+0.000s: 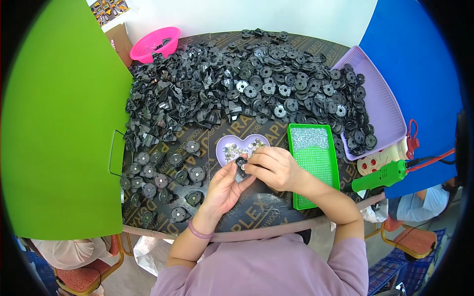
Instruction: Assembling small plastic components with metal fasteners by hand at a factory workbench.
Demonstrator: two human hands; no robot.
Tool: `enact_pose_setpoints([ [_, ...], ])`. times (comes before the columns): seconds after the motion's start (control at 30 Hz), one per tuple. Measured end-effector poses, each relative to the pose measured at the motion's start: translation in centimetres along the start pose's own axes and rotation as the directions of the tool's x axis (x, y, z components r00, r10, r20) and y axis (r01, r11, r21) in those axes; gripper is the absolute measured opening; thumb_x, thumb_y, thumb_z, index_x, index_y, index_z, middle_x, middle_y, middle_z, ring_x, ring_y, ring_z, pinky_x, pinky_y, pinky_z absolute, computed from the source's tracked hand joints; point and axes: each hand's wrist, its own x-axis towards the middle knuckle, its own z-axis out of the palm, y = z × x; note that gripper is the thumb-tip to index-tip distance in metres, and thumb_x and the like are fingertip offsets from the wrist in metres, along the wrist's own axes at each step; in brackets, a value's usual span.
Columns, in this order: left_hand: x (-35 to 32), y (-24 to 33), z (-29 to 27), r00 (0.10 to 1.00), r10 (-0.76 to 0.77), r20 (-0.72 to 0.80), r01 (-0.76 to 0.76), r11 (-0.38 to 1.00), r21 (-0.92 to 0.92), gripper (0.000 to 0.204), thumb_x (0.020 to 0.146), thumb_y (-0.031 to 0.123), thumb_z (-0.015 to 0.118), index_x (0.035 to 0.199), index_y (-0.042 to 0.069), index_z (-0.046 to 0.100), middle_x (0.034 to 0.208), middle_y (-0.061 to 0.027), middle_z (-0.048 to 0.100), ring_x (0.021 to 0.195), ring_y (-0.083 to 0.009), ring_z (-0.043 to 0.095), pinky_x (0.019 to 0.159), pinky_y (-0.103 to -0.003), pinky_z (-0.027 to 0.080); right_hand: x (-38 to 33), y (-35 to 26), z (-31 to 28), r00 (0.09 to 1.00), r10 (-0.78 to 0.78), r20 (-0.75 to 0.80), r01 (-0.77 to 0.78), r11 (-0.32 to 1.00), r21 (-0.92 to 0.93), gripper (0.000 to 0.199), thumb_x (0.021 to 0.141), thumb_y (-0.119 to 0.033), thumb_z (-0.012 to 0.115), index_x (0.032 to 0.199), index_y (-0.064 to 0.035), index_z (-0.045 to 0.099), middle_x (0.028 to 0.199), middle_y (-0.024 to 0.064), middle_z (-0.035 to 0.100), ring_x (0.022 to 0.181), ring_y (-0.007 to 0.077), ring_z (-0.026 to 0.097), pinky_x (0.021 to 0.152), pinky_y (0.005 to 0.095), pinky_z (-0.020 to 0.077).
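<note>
Just in front of a heart-shaped purple dish (220, 157), my left hand (223, 190) grips a small black plastic part (241, 173) between thumb and fingers. My right hand (274, 168) is closed in a pinch against the same part's upper side; whatever its fingertips hold is hidden. A pale round spot shows on the part beside those fingertips. Small silvery round pieces (236, 151) lie in the dish. To the right stands a bright green tray (291, 143) with a perforated plate and a heap of tiny silver pieces (309, 138) at its far end.
A large pile of black parts (197, 84) covers the table's back. Black round assemblies (196, 174) lie at left. A pink basket (148, 45), purple basket (380, 98), green electric screwdriver (380, 178) and white-red bottle (380, 160) surround the work. Green (59, 123) and blue (424, 84) panels flank the table.
</note>
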Motion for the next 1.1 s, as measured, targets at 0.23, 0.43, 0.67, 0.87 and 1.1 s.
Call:
enact_pose_setpoints([
  [0.23,0.1,0.1,-0.3,0.999,0.0,0.043,0.001,1.0,-0.009,0.033,0.097,0.019,0.04,0.124,0.0,0.044,0.124,-0.0106,0.05,0.11,-0.0204,0.054,0.095,-0.038,0.049,0.1,0.1,-0.5,0.989,0.115,0.094,-0.133,0.967,0.217,0.027,0.066,-0.001,0.064,0.093,-0.0002,0.062,0.089,0.0085,0.058,0.081,0.0249,0.059,0.069,0.0304,0.0501],
  [0.43,-0.1,0.4,0.2,0.999,-0.029,-0.03,0.029,1.0,-0.006,0.035,0.097,0.023,0.04,0.126,0.004,0.043,0.123,-0.0157,0.052,0.105,-0.0286,0.058,0.084,-0.034,0.054,0.5,0.0,-2.3,0.662,0.633,0.4,-0.641,0.203,0.74,0.037,0.088,-0.005,0.054,0.123,0.0014,0.043,0.093,0.0094,0.063,0.094,0.0165,0.059,0.088,0.0296,0.0432],
  [0.67,-0.2,0.3,0.1,0.998,-0.049,-0.042,0.049,0.999,0.007,0.035,0.096,0.023,0.042,0.127,0.005,0.042,0.122,-0.016,0.053,0.103,-0.0288,0.059,0.08,-0.031,0.056,-1.1,2.4,-2.8,0.362,0.768,0.528,-0.669,-0.181,0.721,0.026,0.09,-0.017,0.056,0.108,-0.0011,0.047,0.087,0.0145,0.064,0.071,0.0156,0.063,0.049,0.0238,0.0497],
  [0.87,0.1,0.1,0.4,1.0,-0.006,0.001,0.006,0.999,-0.036,0.033,0.093,0.015,0.05,0.124,0.005,0.045,0.122,-0.0162,0.051,0.111,-0.0314,0.054,0.093,-0.036,0.05,-0.5,2.2,-3.1,0.354,0.732,0.582,-0.541,-0.348,0.766,0.023,0.09,-0.013,0.056,0.108,0.0003,0.049,0.081,0.0114,0.064,0.07,0.018,0.063,0.058,0.0265,0.0536],
  [1.1,0.3,-0.4,0.4,0.999,0.024,0.03,-0.022,0.997,-0.071,0.031,0.092,0.012,0.051,0.122,0.006,0.047,0.124,-0.0173,0.05,0.115,-0.034,0.05,0.098,-0.039,0.046,-0.3,0.3,-3.0,0.637,0.769,0.055,-0.69,0.536,0.487,0.026,0.076,0.005,0.064,0.099,0.0013,0.054,0.088,0.0109,0.066,0.086,0.0233,0.064,0.073,0.0323,0.0524],
])
